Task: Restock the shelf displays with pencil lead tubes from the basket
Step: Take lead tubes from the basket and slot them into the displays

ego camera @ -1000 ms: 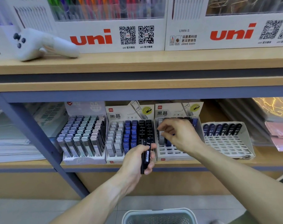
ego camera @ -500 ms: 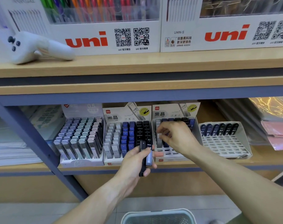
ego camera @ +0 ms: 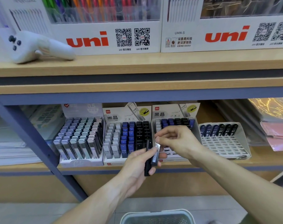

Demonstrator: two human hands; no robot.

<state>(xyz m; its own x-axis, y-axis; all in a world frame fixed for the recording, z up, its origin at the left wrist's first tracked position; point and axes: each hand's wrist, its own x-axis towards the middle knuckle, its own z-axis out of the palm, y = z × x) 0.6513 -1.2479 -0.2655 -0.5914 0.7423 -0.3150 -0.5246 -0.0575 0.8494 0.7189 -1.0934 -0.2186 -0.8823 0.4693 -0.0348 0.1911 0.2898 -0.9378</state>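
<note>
Back from the display comes the right hand [ego camera: 176,139], which half a second ago was reaching into the third display box [ego camera: 174,113]; now its thumb and forefinger pinch the top of a clear lead tube [ego camera: 155,152] with a pale cap. That tube stands upright against the left hand [ego camera: 137,165], just in front of the shelf edge. Left hand's fingers are curled round a black lead tube [ego camera: 147,160], which it holds upright, touching the clear one on its left side; whether more tubes sit behind these two I cannot tell.

On the lower shelf [ego camera: 267,160], four displays sit in a row. Far left, a box of grey and pastel-capped tubes [ego camera: 80,138], full. Next, a box [ego camera: 126,139] with white, blue and black columns, packed to the front. The third box has tubes only along its back rows, blue and black, with open slots in front, partly hidden behind the hands. Far right, a white grid tray [ego camera: 225,146] carries a single back row of dark tubes.

Down at the bottom edge, the rim of a pale mesh basket [ego camera: 157,215] pokes into view on the floor. Up on the top shelf, a white handheld controller [ego camera: 38,46] lies beside two big uni pen display cases [ego camera: 105,38].
</note>
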